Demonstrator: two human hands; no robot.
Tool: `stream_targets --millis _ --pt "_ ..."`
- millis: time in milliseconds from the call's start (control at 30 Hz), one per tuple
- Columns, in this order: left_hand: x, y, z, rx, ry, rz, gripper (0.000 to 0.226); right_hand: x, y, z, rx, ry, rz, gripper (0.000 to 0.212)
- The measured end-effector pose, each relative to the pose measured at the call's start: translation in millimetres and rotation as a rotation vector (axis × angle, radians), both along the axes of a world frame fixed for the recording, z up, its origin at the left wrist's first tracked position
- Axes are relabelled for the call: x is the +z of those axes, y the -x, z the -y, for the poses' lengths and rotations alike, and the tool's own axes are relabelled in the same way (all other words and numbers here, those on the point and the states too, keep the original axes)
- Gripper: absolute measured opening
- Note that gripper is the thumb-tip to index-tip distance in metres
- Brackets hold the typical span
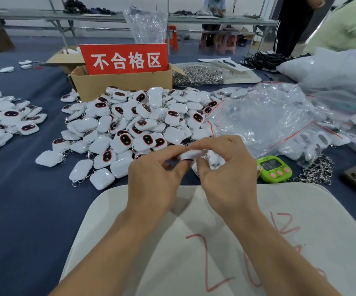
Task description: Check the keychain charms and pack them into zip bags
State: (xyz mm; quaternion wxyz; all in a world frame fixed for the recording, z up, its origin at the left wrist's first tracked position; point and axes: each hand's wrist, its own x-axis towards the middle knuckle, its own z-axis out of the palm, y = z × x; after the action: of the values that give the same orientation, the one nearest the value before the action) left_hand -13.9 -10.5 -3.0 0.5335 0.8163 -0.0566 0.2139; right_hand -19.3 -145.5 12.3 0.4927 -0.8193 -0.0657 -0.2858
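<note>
Over the white board (194, 242) at the counter's (23, 206) near edge, our 2 hands meet. The left hand (158, 174) and the right hand (228, 167) both pinch 1 white keychain charm (191, 154) with curled fingers, and clear plastic (214, 162) is bunched against it. Just beyond lies the big pile of charms (130, 124), with loose zip bags (268, 120) to its right. A green timer (274, 168) sits beside our right hand, near a heap of key rings (318, 170). Behind the pile stands a cardboard box (121, 84) with a red sign (123, 58).
</note>
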Motion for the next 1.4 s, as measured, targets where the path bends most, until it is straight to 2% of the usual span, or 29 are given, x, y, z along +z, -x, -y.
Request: stream_targets --millis 100,167,300,367,400,500,533,600,700,767,867,933,1033,1167,1233,1333,1400 --pt "7 -3 1 -0.066 0.288 -0.143 0.029 1 0 4 0.036 0.058 0.051 0.064" --pt "12 -5 -3 -0.099 0.526 -0.243 0.023 1 -2 7 0.085 0.095 0.059 0.067" --pt "15 -7 -5 -0.217 0.732 -0.387 0.032 2 -4 10 0.097 0.087 0.004 0.037" --pt "14 -6 -4 -0.197 0.673 -0.375 0.037 5 -6 16 0.066 0.087 -0.014 0.024" --pt "12 -5 -3 -0.165 0.545 -0.331 0.033 7 -9 22 0.019 0.083 -0.017 0.021" --pt "5 7 8 -0.068 -0.065 -0.156 0.013 18 -19 52 -0.169 0.107 -0.022 0.015" --pt "3 13 15 -0.048 -0.224 -0.129 0.022 21 -20 61 -0.214 0.115 -0.037 0.019" --pt "3 20 30 -0.018 -0.417 -0.111 0.042 25 -20 77 -0.272 0.117 -0.072 0.022" --pt "3 22 43 -0.036 -0.629 -0.064 0.049 26 -20 83 -0.204 0.004 -0.171 0.018" --pt "2 23 42 -0.061 -0.630 -0.063 0.045 27 -19 83 -0.130 -0.035 -0.204 0.017" --pt "1 26 42 -0.066 -0.516 -0.065 0.048 32 -16 79 -0.030 -0.114 -0.260 0.011" --pt "1 29 45 -0.082 -0.552 -0.051 0.051 35 -13 77 0.042 -0.170 -0.303 0.005" --pt "2 30 49 -0.055 -0.624 -0.026 0.031 38 -10 78 0.174 -0.183 -0.348 0.007" --pt "-2 26 44 -0.042 -0.383 -0.091 0.020 33 -12 75 0.227 -0.155 -0.354 0.004" --pt "-3 25 42 -0.095 -0.246 -0.088 0.016 27 -14 71 0.257 -0.081 -0.334 0.005" --pt "-4 25 39 -0.099 -0.136 -0.024 0.020 19 -15 63 0.317 0.159 -0.320 0.013" --pt "-3 24 36 -0.105 -0.097 0.010 0.023 13 -18 60 0.189 0.269 -0.271 0.021"
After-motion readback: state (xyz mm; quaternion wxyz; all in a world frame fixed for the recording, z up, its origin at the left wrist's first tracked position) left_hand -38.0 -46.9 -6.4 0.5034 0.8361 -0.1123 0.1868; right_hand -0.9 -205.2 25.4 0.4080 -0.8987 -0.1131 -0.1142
